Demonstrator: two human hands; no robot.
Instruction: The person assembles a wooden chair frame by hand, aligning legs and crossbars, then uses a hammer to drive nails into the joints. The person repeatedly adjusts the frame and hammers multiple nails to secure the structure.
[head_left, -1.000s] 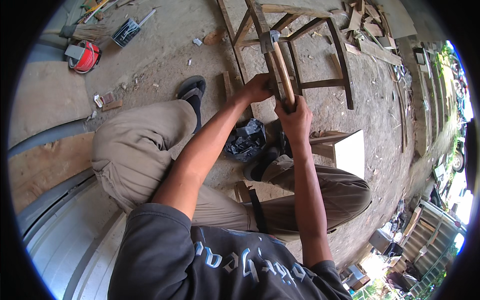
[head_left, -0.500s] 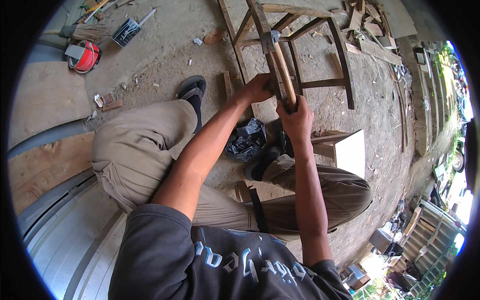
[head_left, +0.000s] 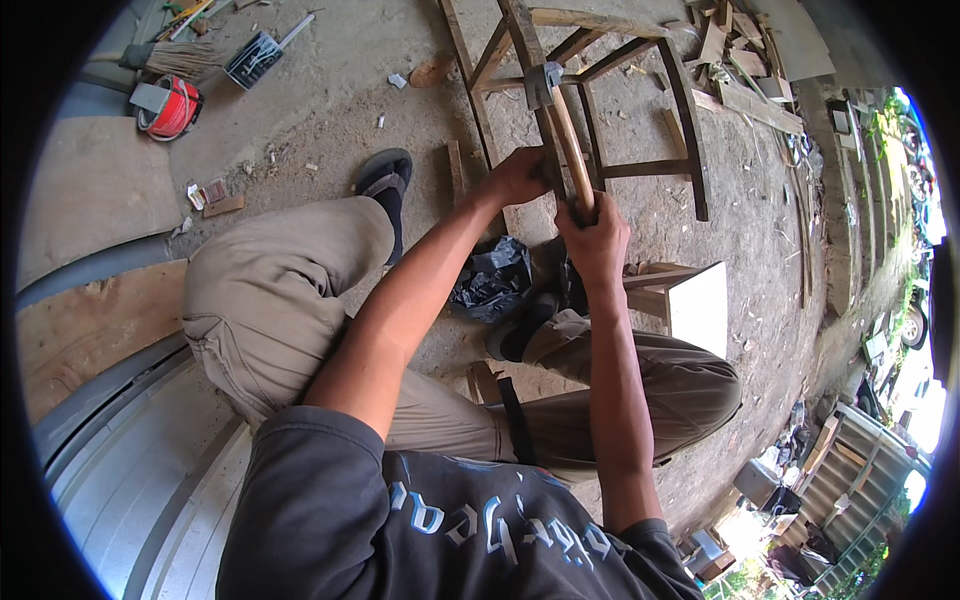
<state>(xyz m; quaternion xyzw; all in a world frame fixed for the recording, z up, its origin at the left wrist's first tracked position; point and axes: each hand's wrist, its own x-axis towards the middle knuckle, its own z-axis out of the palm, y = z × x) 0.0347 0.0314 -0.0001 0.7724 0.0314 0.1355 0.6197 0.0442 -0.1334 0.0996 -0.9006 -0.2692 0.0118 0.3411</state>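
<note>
My right hand [head_left: 597, 235] is closed around the wooden handle of a hammer [head_left: 570, 135]. The grey metal hammer head lies over a dark wooden bar of a chair frame [head_left: 645, 168]; whether it touches the wood I cannot tell. Left of the handle, my left hand [head_left: 520, 176] grips the near part of that same bar, its fingertips partly hidden behind it. The frame has several legs and rails and stands in front of me, beyond my feet.
A black plastic bag [head_left: 495, 280] lies between my feet, near a white-topped wooden piece [head_left: 697, 310]. Far left are a red bucket [head_left: 172, 110], a dustpan [head_left: 253, 62] and a broom [head_left: 180, 58]. Scrap wood [head_left: 745, 75] is heaped at the far right.
Almost nothing differs. My right hand and the hammer have shifted very slightly; my left hand keeps its place on the bar.
</note>
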